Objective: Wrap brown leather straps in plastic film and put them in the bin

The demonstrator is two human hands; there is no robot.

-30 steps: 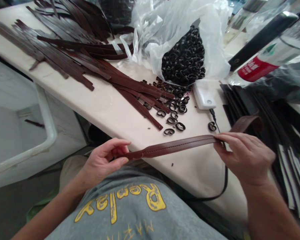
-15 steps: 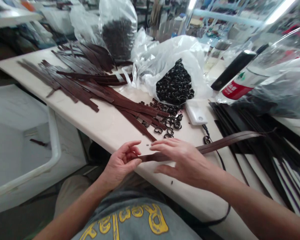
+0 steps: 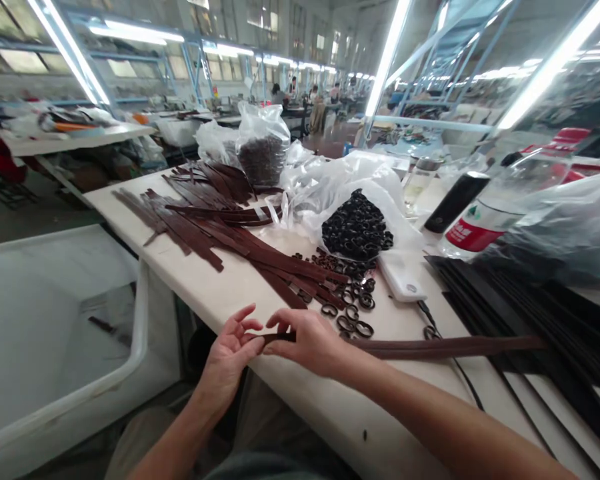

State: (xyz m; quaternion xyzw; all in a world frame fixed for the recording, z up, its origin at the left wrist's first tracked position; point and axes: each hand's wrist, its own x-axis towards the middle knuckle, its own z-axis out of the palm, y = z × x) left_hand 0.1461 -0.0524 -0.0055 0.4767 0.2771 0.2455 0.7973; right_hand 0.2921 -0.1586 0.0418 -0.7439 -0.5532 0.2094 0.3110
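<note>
A long brown leather-like strip [image 3: 440, 347] runs under my right forearm and lies along the front part of the table. My left hand [image 3: 230, 353] pinches its left end between thumb and forefinger, with the other fingers loosely raised. Close beside it, my right hand [image 3: 313, 341] has thumb and fingers closed around the same strip, a short way from that end. Just beyond my hands are several dark loops [image 3: 347, 323] and a pile of brown strips [image 3: 270, 260].
An open plastic bag of black loops [image 3: 357, 227] stands behind, near a white power bank [image 3: 403, 280] with a cable. Black strips [image 3: 510, 313] and a bottle [image 3: 467, 233] are at right. A white bin [image 3: 140, 320] stands left of the table edge [image 3: 195, 303].
The view has tilted up, showing more of the workshop. My right hand has moved closer to my left and closed on the strip; before, its fingers were spread over it.
</note>
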